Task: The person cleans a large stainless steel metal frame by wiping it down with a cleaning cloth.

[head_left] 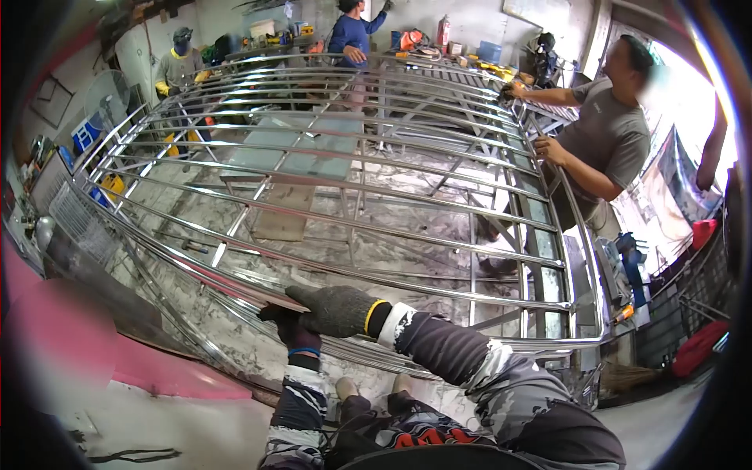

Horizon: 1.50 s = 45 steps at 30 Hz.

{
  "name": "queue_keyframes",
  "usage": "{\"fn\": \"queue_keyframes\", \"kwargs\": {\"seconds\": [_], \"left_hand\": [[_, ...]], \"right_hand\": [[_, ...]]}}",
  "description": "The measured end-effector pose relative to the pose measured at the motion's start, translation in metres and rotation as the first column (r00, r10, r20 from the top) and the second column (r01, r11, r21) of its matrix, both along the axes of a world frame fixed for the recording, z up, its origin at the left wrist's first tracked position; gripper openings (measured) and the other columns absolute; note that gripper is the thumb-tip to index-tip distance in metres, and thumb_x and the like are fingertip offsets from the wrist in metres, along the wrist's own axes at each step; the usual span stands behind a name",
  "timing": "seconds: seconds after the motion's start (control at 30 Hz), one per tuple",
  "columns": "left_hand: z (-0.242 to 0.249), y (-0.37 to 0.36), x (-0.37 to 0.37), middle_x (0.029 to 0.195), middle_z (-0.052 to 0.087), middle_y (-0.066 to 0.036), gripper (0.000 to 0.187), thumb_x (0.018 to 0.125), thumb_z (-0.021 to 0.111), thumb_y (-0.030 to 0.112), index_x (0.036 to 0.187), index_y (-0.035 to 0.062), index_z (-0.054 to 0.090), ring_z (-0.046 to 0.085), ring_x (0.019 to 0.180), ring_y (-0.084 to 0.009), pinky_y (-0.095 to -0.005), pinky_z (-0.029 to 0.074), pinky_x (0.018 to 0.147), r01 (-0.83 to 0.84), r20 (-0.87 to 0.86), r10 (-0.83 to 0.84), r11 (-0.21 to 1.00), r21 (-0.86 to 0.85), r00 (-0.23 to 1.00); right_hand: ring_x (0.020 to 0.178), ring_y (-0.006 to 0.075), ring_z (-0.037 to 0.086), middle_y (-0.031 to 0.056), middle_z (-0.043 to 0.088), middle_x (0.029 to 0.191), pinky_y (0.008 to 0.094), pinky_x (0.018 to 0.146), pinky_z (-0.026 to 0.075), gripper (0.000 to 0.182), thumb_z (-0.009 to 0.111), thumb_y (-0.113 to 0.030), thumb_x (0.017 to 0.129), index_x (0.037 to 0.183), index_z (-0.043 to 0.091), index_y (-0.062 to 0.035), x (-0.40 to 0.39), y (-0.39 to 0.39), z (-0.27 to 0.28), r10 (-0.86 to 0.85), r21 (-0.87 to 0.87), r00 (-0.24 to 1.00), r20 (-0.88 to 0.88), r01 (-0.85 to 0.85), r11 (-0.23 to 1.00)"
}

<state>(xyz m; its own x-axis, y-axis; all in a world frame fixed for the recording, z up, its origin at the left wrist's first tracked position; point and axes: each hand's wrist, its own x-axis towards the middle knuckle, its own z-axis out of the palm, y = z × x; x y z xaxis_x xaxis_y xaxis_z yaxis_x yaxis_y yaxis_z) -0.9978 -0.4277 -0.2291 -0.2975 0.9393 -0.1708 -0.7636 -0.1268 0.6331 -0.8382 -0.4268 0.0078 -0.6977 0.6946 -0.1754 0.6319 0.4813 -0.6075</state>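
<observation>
A large frame of shiny metal tubes spreads across the view at about waist height, with many parallel bars. My right hand, in a dark grey knit glove with a yellow cuff, is closed over the frame's near edge tube. Just below and to its left, my left hand, in a dark glove with a blue cuff, is closed at the same edge. The two hands touch or nearly touch. Their fingertips are partly hidden, and the tubes run close together there.
A person in a grey shirt holds the frame's right side. Beyond its far side are a person in blue and a masked person with yellow gloves. Beneath the bars stands a grey-green panel. A pink surface lies left.
</observation>
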Motion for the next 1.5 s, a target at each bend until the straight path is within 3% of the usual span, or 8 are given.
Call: {"fn": "queue_keyframes", "kwargs": {"seconds": [0.13, 0.23, 0.3, 0.4, 0.7, 0.83, 1.03, 1.5], "left_hand": [[0.02, 0.019, -0.026, 0.079, 0.059, -0.009, 0.049, 0.106, 0.04, 0.053, 0.108, 0.0104, 0.063, 0.06, 0.08, -0.0245, -0.0449, 0.049, 0.077, 0.245, 0.358, -0.453, 0.834, 0.495, 0.816], [0.071, 0.036, -0.058, 0.095, 0.068, -0.001, 0.033, 0.103, 0.05, 0.045, 0.095, 0.0185, 0.067, 0.062, 0.084, -0.0239, -0.042, 0.051, 0.085, -0.099, 0.237, 0.158, 0.964, -0.246, 0.958], [-0.008, 0.057, -0.114, 0.093, 0.069, -0.002, 0.034, 0.105, 0.048, 0.048, 0.102, 0.0201, 0.067, 0.066, 0.089, -0.0249, -0.0431, 0.054, 0.084, 0.148, 0.296, -0.311, 0.872, 0.466, 0.903], [0.045, 0.045, -0.067, 0.085, 0.067, -0.001, 0.03, 0.103, 0.054, 0.045, 0.092, 0.0198, 0.065, 0.066, 0.081, -0.0239, -0.043, 0.055, 0.073, -0.298, 0.42, 0.262, 0.954, 0.021, 0.869], [0.067, -0.044, 0.067, 0.102, 0.062, -0.003, 0.036, 0.108, 0.045, 0.047, 0.121, 0.0152, 0.058, 0.062, 0.094, -0.0173, -0.0324, 0.05, 0.082, -0.069, 0.198, 0.131, 0.953, -0.294, 0.972], [-0.09, -0.011, 0.016, 0.116, 0.065, -0.012, 0.033, 0.104, 0.05, 0.022, 0.129, 0.0018, 0.06, 0.066, 0.104, -0.0232, -0.0388, 0.055, 0.086, -0.282, -0.684, 0.251, 0.957, 0.069, 0.685], [-0.013, -0.002, 0.01, 0.116, 0.064, -0.013, 0.034, 0.105, 0.049, 0.025, 0.13, 0.0025, 0.058, 0.066, 0.104, -0.0247, -0.0405, 0.056, 0.087, -0.051, -0.075, 0.048, 0.998, -0.044, 0.996], [0.061, 0.001, -0.055, 0.117, 0.062, -0.015, 0.037, 0.107, 0.045, 0.032, 0.131, 0.0041, 0.054, 0.065, 0.102, -0.0281, -0.0444, 0.057, 0.089, -0.573, -0.657, 0.454, 0.819, 0.041, 0.602]], "right_hand": [[0.12, 0.0431, 0.063, 0.0274, 0.064, 0.13, 0.0466, 0.104, 0.048, 0.068, 0.061, -0.045, 0.098, 0.156, 0.04, -0.0164, 0.001, 0.012, -0.048, 0.015, 0.068, 0.98, -0.197, -0.001, 0.998], [0.128, 0.0347, 0.061, 0.025, 0.057, 0.144, 0.0416, 0.108, 0.046, 0.07, 0.064, -0.039, 0.099, 0.157, 0.038, -0.0084, -0.002, 0.008, -0.005, 0.016, -0.125, 1.0, -0.018, -0.019, 0.992], [0.119, 0.0301, 0.065, 0.0222, 0.056, 0.146, 0.0411, 0.097, 0.052, 0.069, 0.063, -0.038, 0.1, 0.157, 0.038, -0.0079, 0.009, 0.014, -0.041, 0.053, 0.007, 0.985, -0.163, -0.053, 0.999], [0.132, 0.0357, 0.055, 0.0251, 0.052, 0.148, 0.0431, 0.105, 0.046, 0.066, 0.061, -0.036, 0.101, 0.154, 0.039, -0.0027, 0.006, 0.011, -0.029, 0.044, -0.054, 0.983, -0.178, -0.054, 0.997], [0.133, 0.04, 0.055, 0.0289, 0.057, 0.14, 0.0447, 0.108, 0.045, 0.067, 0.062, -0.041, 0.1, 0.151, 0.042, -0.0008, 0.006, 0.012, -0.029, 0.026, -0.058, 0.985, -0.169, -0.036, 0.998], [0.117, 0.0279, 0.063, 0.0212, 0.064, 0.132, 0.0401, 0.092, 0.052, 0.065, 0.063, -0.031, 0.1, 0.154, 0.039, -0.0037, -0.003, 0.004, -0.017, -0.044, -0.249, 0.988, -0.149, 0.005, 0.968], [0.11, 0.0406, 0.067, 0.0241, 0.068, 0.12, 0.0496, 0.096, 0.051, 0.056, 0.061, -0.035, 0.097, 0.146, 0.048, -0.0089, -0.003, 0.004, -0.018, 0.008, 0.019, 0.973, -0.232, -0.003, 1.0], [0.11, 0.044, 0.066, 0.026, 0.069, 0.112, 0.0527, 0.093, 0.051, 0.057, 0.061, -0.043, 0.094, 0.136, 0.054, -0.006, 0.005, 0.004, -0.01, -0.005, -0.041, 0.991, -0.134, 0.0, 0.999]]}}
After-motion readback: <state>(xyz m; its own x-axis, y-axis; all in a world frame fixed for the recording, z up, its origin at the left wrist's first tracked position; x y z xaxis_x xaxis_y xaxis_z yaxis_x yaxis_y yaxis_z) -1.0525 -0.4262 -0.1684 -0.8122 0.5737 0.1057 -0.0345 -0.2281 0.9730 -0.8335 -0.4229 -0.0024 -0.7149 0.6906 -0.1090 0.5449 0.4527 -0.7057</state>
